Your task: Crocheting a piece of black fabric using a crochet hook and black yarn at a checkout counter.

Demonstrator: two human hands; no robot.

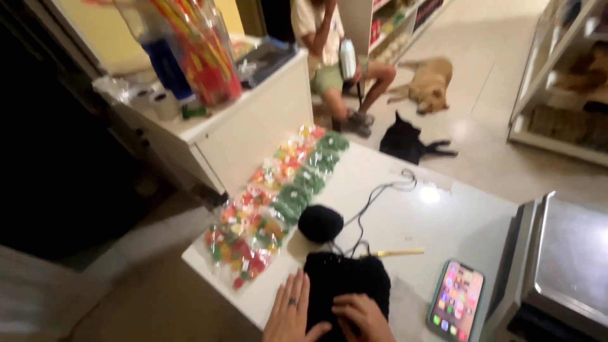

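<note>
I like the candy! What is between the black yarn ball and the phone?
In the head view, a wooden crochet hook lies on the white counter between the black yarn ball and the phone.

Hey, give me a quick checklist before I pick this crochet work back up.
1. Both hands on the black crochet piece: left hand and right hand rest on it. Ok.
2. Crochet hook near: lies beside the piece. Ok.
3. Yarn ball on the table: ok.
4. Yarn strand free of tangles: cannot tell.
5. Phone away from the yarn: ok.
6. Candy bags apart from the yarn ball: cannot tell.
</note>
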